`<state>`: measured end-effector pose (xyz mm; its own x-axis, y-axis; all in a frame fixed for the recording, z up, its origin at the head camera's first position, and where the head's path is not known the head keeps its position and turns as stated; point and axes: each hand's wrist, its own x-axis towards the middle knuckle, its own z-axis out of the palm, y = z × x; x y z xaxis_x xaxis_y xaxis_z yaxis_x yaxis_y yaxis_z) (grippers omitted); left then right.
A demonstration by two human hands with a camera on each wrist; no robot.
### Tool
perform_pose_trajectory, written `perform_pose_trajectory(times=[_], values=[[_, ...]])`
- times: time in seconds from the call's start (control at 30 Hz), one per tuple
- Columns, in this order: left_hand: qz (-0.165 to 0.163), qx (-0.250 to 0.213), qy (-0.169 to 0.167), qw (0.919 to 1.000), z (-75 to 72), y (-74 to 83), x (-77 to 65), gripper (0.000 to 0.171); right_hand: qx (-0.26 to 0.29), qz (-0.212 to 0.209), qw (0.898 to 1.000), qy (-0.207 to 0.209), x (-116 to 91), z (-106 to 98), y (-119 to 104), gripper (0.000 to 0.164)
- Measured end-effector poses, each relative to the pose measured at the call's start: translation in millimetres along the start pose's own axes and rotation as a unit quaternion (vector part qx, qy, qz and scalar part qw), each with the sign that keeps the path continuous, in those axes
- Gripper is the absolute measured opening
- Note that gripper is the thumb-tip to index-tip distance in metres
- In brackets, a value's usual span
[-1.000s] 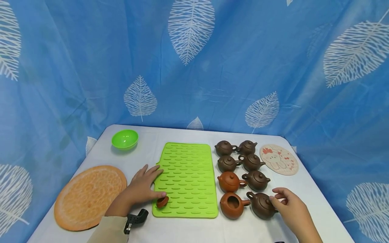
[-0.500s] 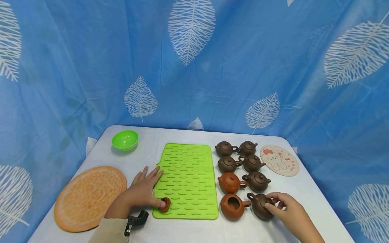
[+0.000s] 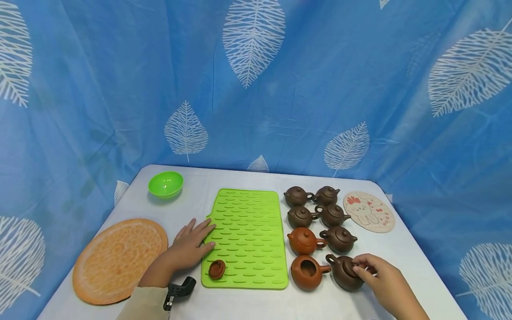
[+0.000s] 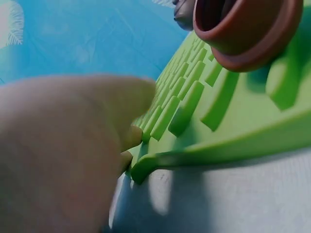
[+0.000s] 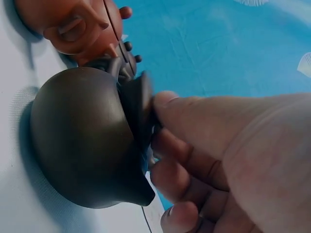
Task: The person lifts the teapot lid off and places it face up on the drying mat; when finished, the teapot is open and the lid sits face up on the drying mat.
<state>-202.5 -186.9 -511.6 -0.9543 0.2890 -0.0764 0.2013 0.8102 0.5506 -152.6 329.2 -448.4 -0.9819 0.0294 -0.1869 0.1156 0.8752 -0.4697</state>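
Note:
In the right wrist view my right hand [image 5: 209, 150] pinches the lid [image 5: 138, 109] of a dark brown teapot [image 5: 82, 141]; the lid is tilted up at the opening. In the head view that teapot [image 3: 344, 274] stands at the near end of its row. My left hand [image 3: 188, 246] rests with spread fingers on the left edge of a green ridged mat [image 3: 250, 231]. Close to its thumb, a reddish-brown lid [image 3: 217, 270] lies upside down on the mat. A reddish-brown teapot [image 3: 307, 280] without its lid stands beside the dark one.
Behind stand another reddish-brown teapot [image 3: 302, 241] and several dark brown ones, one of them a lidded teapot [image 3: 339, 239], packed close together. A round bunny mat [image 3: 370, 212] lies far right. A green bowl [image 3: 166, 184] and a bread-patterned round mat [image 3: 120, 262] are on the left.
My left thumb has let go of the reddish-brown lid, which now lies upside down on the mat. My right hand has come onto the dark teapot's lid and tilted it up.

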Motion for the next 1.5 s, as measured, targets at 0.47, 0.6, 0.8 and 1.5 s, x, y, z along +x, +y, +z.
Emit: perform_pose_trajectory(times=[0.47, 0.6, 0.8, 1.5], values=[[-0.004, 0.019, 0.000, 0.9998, -0.7, 0.8, 0.3, 0.072, 0.256, 0.047, 0.964, 0.049, 0.8, 16.4, -16.3, 0.030], [-0.004, 0.011, 0.000, 0.9999, -0.5, 0.7, 0.2, 0.074, 0.379, 0.032, 0.923, 0.066, 2.9, 23.4, -27.2, 0.026], [-0.005, 0.008, -0.002, 1.0000, -0.6, 0.9, 0.6, 0.074, 0.488, 0.000, 0.872, 0.035, 3.0, 34.2, -38.8, 0.018], [-0.007, 0.014, 0.000, 0.9999, -3.1, 5.0, -1.7, 0.074, 0.555, -0.060, 0.825, -0.095, 7.9, 59.4, -82.4, 0.015]])
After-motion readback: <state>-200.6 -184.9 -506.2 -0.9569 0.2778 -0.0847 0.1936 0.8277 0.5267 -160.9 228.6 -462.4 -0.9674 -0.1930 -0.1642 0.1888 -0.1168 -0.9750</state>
